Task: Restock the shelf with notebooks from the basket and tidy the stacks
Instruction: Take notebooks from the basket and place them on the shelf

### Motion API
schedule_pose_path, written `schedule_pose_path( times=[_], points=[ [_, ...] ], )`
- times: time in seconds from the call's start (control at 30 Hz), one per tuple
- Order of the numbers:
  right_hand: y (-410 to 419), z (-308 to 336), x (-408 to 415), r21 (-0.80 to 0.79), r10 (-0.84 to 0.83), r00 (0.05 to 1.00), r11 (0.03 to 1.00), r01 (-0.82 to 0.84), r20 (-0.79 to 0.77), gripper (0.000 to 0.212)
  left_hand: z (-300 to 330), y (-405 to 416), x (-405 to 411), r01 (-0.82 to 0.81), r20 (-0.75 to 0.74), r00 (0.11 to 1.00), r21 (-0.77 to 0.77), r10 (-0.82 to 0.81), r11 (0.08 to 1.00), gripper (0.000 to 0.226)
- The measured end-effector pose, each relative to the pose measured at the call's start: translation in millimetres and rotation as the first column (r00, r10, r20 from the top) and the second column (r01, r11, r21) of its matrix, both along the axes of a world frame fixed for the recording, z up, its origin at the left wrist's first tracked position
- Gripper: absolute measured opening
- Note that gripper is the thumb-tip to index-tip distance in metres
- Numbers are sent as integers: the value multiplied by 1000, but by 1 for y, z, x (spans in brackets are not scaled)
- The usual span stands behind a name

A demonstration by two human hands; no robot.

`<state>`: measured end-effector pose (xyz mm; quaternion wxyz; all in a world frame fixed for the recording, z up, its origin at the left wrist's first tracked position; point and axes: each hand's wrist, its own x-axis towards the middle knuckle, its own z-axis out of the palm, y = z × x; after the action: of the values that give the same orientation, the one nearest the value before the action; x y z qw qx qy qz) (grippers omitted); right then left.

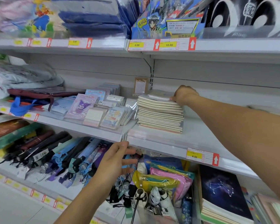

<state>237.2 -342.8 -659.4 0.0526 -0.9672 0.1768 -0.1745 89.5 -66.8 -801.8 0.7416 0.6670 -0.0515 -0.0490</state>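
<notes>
— Well, what is seen of the place?
— White store shelving (199,136) with price tags (194,155).
— And the notebooks (160,113)?
— Cream, stacked on the middle shelf; the top one is gripped by the right hand (184,95).
— Nearby?
— Notepads (94,109) are beside the stack, umbrellas (55,156) below. The left hand (115,160) is held open, empty.

**One head camera facing the shelves**

A single wide-angle view is looking from the person's head, forward and slightly down, close to the shelf (176,138). It is taking in three shelf levels, with both forearms reaching in from below and from the right. Edges are bending with lens distortion.
</notes>
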Motion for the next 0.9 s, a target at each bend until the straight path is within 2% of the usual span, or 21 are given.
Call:
schedule_pose_path(
  times=[0.07, 0.1, 0.17, 0.2, 0.23, 0.27, 0.3, 0.33, 0.37, 0.4, 0.43, 0.47, 0.5, 0.53, 0.6, 0.63, 0.7, 0.73, 0.83, 0.9],
  points=[
    [-6, -6, -4, 23, 45, 999, 999, -45, -21, 40, -1, 2, -2, 9, -6, 1000, 25, -9, 1000, 21],
    [-6, -10, -12, 43, 67, 998, 997, -68, 21, 38, -1, 2, -3, 15, -9, 1000, 48, -15, 999, 20],
    [1, -27, -43, 79, 103, 955, 988, -129, 277, 36, -3, 4, -5, 46, -26, 999, 139, -43, 989, 22],
    [8, -45, -66, 85, 125, 877, 979, -184, 465, 35, -6, 6, -5, 72, -44, 997, 205, -64, 976, 25],
    [18, -71, -92, 85, 153, 759, 961, -265, 633, 32, -11, 7, -5, 111, -69, 993, 290, -95, 950, 29],
    [31, -108, -118, 89, 177, 657, 932, -350, 733, 31, -17, 8, -4, 162, -93, 986, 394, -136, 905, 32],
    [45, -153, -143, 108, 199, 632, 905, -412, 749, 30, -25, 8, -3, 221, -117, 975, 505, -187, 834, 35],
    [59, -202, -167, 163, 235, 691, 874, -458, 684, 31, -33, 9, -3, 287, -149, 957, 614, -249, 736, 37],
    [71, -254, -187, 258, 285, 808, 848, -463, 515, 32, -42, 10, -2, 356, -194, 929, 707, -316, 611, 37],
    [80, -306, -204, 349, 333, 909, 845, -405, 250, 38, -50, 10, -3, 421, -252, 890, 774, -379, 473, 37],
    [88, -351, -221, 427, 357, 932, 853, -300, -58, 53, -57, 9, -3, 478, -319, 845, 810, -428, 339, 35],
    [91, -394, -237, 481, 346, 882, 862, -162, -322, 75, -63, 9, -4, 528, -388, 798, 820, -462, 223, 34],
    [91, -432, -251, 499, 300, 826, 866, -26, -477, 95, -66, 8, -5, 569, -449, 756, 811, -476, 138, 34],
    [90, -462, -265, 499, 245, 803, 864, 73, -543, 107, -68, 8, -6, 604, -499, 725, 792, -475, 90, 35],
    [92, -497, -288, 552, 140, 830, 803, 224, -540, 109, -70, 8, -8, 633, -538, 707, 771, -460, 71, 40],
    [94, -505, -295, 617, 82, 853, 726, 303, -515, 98, -71, 8, -7, 623, -528, 715, 778, -458, 76, 42],
    [98, -509, -302, 759, 10, 900, 542, 361, -436, 66, -71, 9, -6, 590, -494, 740, 803, -455, 88, 44],
    [100, -509, -303, 777, -3, 913, 522, 350, -409, 53, -71, 8, -6, 579, -484, 749, 811, -453, 91, 45],
    [96, -499, -305, 704, 8, 907, 633, 321, -421, 35, -73, 7, -6, 589, -500, 742, 804, -447, 79, 46],
    [86, -489, -306, 685, 34, 893, 656, 319, -449, 36, -73, 7, -7, 596, -516, 727, 802, -453, 43, 47]
  ],
)
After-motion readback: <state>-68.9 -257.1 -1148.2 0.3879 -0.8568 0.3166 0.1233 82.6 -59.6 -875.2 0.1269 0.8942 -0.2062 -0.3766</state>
